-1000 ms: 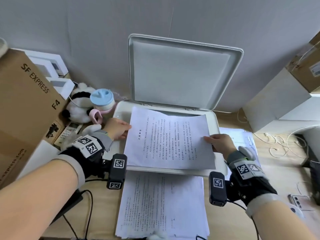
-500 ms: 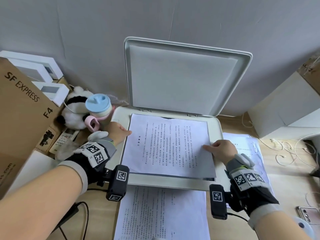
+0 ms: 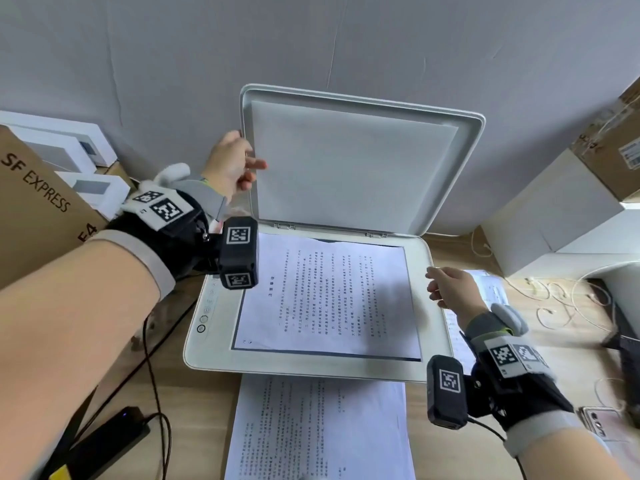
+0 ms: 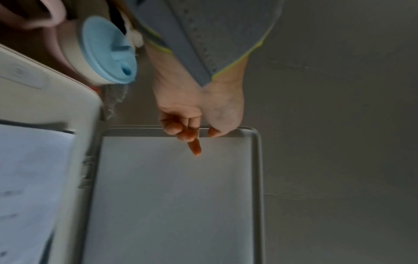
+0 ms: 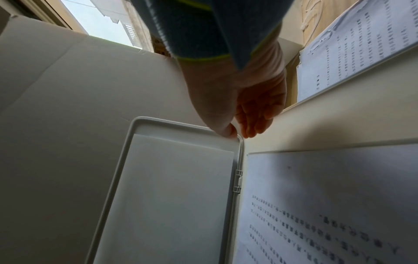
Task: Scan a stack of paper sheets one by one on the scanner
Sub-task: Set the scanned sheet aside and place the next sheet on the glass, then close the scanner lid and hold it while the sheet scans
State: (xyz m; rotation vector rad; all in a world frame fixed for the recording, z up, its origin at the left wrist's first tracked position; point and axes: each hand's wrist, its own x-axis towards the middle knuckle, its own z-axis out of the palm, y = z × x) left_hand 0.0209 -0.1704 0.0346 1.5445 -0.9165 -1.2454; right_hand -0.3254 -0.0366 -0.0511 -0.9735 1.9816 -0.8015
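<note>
Sheet [image 3: 329, 299] lies flat on scanner [image 3: 436, 306] glass, placing done. Left hand [image 3: 232, 164] grip pinches lid [image 3: 346, 161] edge, thumb behind, fingers curled in front; lid upright, not yet shut. Right hand [image 3: 450, 289] grip relaxed, holding nothing, just right of sheet. Left to do: close, scan, then stack [image 3: 322, 431] on bench [image 3: 450, 427] below the grips

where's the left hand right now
In the head view the left hand is raised at the left edge of the open scanner lid, above the sheet.
</note>
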